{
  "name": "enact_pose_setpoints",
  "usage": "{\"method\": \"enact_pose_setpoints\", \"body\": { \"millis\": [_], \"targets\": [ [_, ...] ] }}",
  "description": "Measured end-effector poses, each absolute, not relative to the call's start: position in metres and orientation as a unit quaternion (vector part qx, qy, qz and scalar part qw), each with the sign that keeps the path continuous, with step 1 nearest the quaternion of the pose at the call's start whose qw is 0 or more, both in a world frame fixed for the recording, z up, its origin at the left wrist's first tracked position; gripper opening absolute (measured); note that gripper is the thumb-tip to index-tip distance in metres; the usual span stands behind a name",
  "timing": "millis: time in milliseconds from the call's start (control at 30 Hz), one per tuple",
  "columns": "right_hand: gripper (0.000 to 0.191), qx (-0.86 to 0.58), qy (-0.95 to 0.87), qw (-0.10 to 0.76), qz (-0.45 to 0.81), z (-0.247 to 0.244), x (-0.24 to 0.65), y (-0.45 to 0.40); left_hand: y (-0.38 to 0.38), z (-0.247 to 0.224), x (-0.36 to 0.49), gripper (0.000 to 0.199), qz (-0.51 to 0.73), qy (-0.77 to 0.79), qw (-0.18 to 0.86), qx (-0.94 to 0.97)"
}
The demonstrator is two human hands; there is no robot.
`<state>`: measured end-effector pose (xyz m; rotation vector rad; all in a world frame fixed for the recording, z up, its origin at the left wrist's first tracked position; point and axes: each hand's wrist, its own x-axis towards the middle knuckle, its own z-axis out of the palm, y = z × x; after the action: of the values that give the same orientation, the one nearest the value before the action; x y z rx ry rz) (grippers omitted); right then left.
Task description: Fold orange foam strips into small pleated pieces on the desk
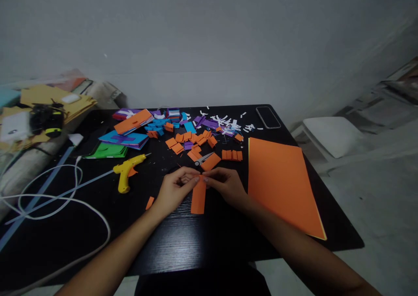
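Note:
Between my two hands is an orange paper strip (198, 198), its long end hanging down toward me over the black table. My left hand (178, 187) pinches the strip's top left side between thumb and fingers. On the opposite side, my right hand (227, 185) pinches the top right corner the same way. The fingers hide most of the upper end, so I cannot tell whether it is folded. Just beyond my fingertips lie scissors (203, 158), partly over an orange paper piece (211, 161). Several small folded orange papers (186, 137) are scattered farther back.
A yellow glue gun (126, 171) lies left, near a looping white cable (78, 198). Coloured paper stacks (124, 139) sit behind it. Orange sheets (277, 182) cover the right side. White scraps (224, 121) and a phone (268, 117) lie at the back; a white stool (328, 134) stands beyond.

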<state>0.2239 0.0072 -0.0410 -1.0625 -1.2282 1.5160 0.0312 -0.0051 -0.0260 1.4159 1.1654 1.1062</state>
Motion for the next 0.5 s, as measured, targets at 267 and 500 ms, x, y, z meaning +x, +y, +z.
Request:
{"method": "enact_pose_setpoints", "body": {
  "millis": [267, 500],
  "targets": [
    [0.028, -0.433, -0.500, 0.442, 0.605, -0.0433, 0.2240, 0.0075, -0.0043, -0.0267, 0.0301, 0.017, 0.449, 0.476, 0.485, 0.580],
    [0.025, -0.435, -0.510, 0.438, 0.600, -0.0424, 0.2246, 0.0081, -0.0040, -0.0292, 0.0301, 0.018, 0.450, 0.478, 0.492, 0.571]
  ]
}}
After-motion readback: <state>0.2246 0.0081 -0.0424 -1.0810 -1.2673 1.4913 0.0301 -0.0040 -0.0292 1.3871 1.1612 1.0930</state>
